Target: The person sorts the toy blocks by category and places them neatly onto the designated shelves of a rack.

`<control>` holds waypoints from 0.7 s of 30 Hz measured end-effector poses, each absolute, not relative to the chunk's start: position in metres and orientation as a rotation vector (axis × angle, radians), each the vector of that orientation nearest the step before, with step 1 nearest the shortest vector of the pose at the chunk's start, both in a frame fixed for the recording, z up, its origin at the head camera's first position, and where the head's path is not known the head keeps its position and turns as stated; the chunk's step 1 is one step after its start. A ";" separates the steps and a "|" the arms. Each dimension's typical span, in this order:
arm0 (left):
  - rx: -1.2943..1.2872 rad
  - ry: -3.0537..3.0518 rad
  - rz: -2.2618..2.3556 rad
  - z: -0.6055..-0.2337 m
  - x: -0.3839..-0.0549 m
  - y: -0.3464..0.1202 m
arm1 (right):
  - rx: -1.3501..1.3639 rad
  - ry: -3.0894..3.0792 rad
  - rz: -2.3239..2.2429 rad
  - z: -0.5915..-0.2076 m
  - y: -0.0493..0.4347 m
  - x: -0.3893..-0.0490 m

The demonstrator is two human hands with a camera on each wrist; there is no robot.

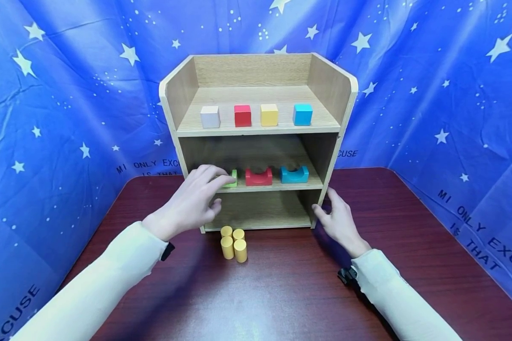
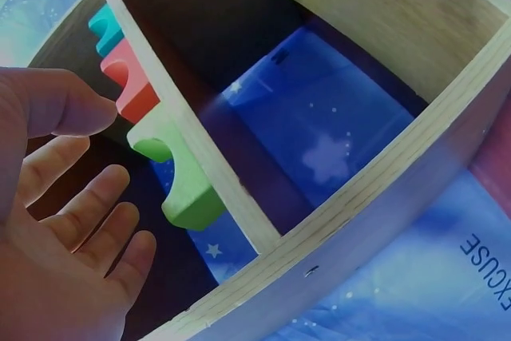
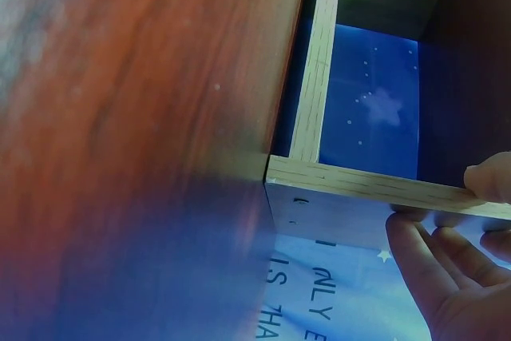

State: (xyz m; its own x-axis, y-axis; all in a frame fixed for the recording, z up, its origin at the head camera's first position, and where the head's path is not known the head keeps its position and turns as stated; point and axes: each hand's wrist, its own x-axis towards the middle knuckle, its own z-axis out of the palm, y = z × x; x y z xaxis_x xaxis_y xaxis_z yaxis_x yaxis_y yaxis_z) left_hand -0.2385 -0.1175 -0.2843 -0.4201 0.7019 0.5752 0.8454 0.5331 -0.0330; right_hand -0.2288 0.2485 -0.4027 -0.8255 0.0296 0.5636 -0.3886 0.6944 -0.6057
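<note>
My left hand [image 1: 192,201] is in front of the left end of the middle shelf, fingers spread and loosely bent. It partly hides a green arch-shaped block [image 1: 234,178] in the head view. In the left wrist view the thumb and fingers look apart from that block [image 2: 194,197] and hold nothing. To its right stand a red arch block [image 1: 258,178] and a blue arch block [image 1: 294,175]. My right hand [image 1: 340,221] grips the right side panel of the wooden shelf unit [image 1: 256,71], thumb at its front edge and fingers along the outer face.
On the top shelf sit a white cube [image 1: 210,118], a red cube [image 1: 242,116], a yellow cube [image 1: 269,115] and a blue cube [image 1: 302,115]. Several yellow cylinders [image 1: 241,251] stand clustered on the dark red table [image 1: 273,293], before the unit. A blue starry curtain [image 1: 409,71] hangs behind.
</note>
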 end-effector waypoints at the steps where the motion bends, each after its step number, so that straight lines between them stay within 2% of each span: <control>1: -1.253 -2.237 -0.361 -0.285 -0.238 -0.118 | 0.272 -2.357 1.011 -0.403 0.249 -0.229; 21: -1.267 -2.224 -0.429 -0.313 -0.222 -0.125 | 0.278 -2.363 1.021 -0.403 0.249 -0.228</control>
State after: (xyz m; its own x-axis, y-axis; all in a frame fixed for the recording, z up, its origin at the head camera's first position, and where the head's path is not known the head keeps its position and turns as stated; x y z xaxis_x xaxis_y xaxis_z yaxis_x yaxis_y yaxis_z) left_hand -0.2220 -0.1254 -0.3134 -0.4125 0.6899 0.5949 0.8615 0.5076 0.0087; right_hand -0.2283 0.2487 -0.4026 -0.8297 0.0255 0.5576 -0.3887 0.6905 -0.6100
